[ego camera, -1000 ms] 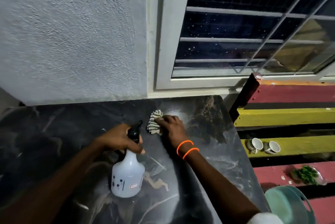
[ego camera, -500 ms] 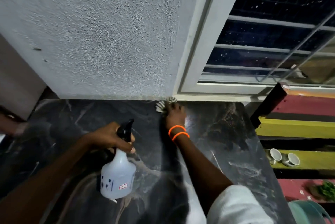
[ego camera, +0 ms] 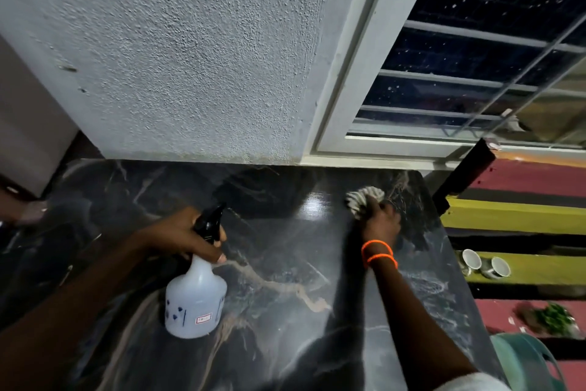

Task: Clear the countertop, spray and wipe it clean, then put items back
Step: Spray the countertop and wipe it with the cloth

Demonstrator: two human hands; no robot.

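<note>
— What is seen on the dark marbled stone surface [ego camera: 279, 264]?
— A translucent white plastic spray bottle with a black trigger head [ego camera: 196, 298] is stood upright on it, its neck clenched in the grip of the left hand [ego camera: 187, 237].
— And the right hand [ego camera: 382, 221]?
— It is closed down on a crumpled grey-and-white striped cloth [ego camera: 363, 197], which is pressed flat near the surface's far right corner, under the window frame. Two orange bands [ego camera: 379, 252] are worn at that wrist.
— What is changed from half a second ago?
— The cloth has been carried rightward, away from the wall's edge.
</note>
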